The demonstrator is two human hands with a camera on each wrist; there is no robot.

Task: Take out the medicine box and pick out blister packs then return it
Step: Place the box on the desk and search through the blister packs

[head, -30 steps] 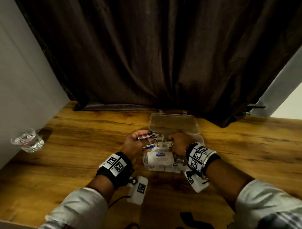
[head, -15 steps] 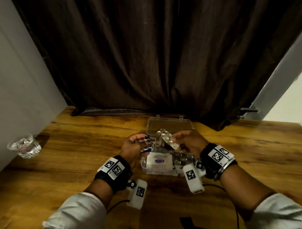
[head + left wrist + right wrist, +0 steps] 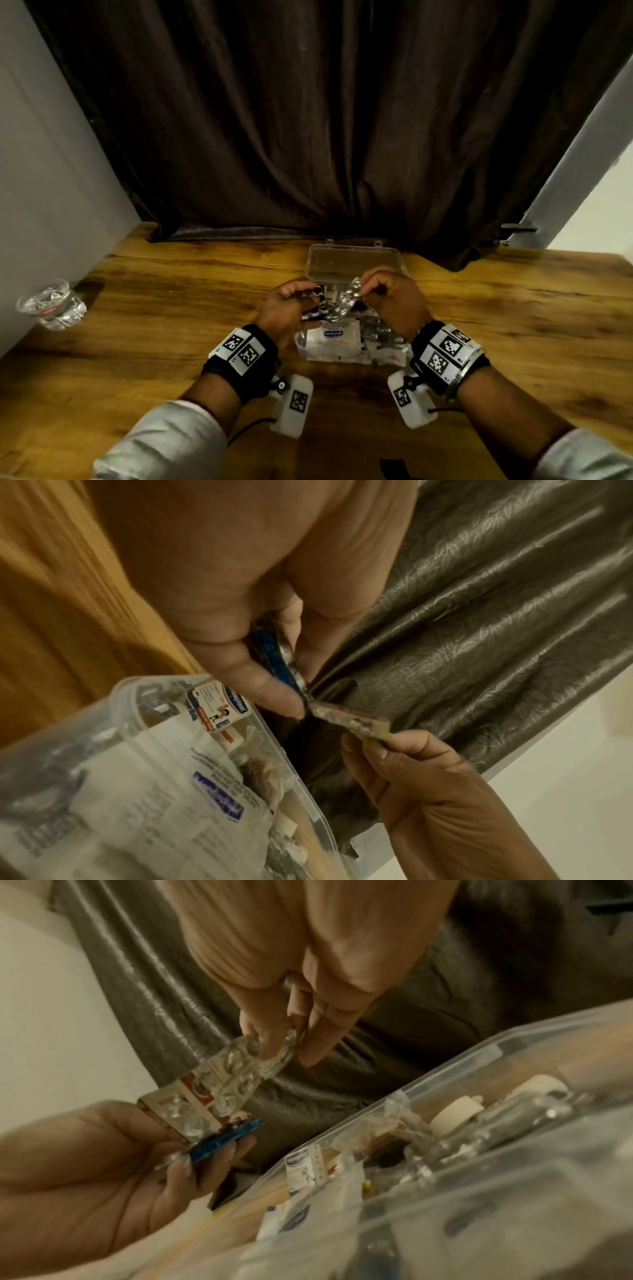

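The clear plastic medicine box (image 3: 390, 346) sits open on the wooden table, its lid (image 3: 352, 265) tipped back toward the curtain. My left hand (image 3: 308, 301) hovers above the box's left side and pinches a blue-backed blister pack (image 3: 279, 664) between thumb and fingers. My right hand (image 3: 368, 291) pinches the top end of a silver blister pack (image 3: 344, 303) (image 3: 222, 1085). The pack's lower end meets the blue pack (image 3: 222, 1139) at the left hand's fingers. Both packs are in the air over the box (image 3: 462, 1085).
A glass of water (image 3: 51, 308) stands at the table's left edge by the wall. A dark curtain (image 3: 325, 137) hangs right behind the box. Inside the box lie white plaster packets (image 3: 332, 337), tape rolls (image 3: 455, 1112) and small glass vials (image 3: 496, 1123).
My right hand came up out of the box with the silver blister pack and carried it left to the pack in my left hand. The left hand stayed put.
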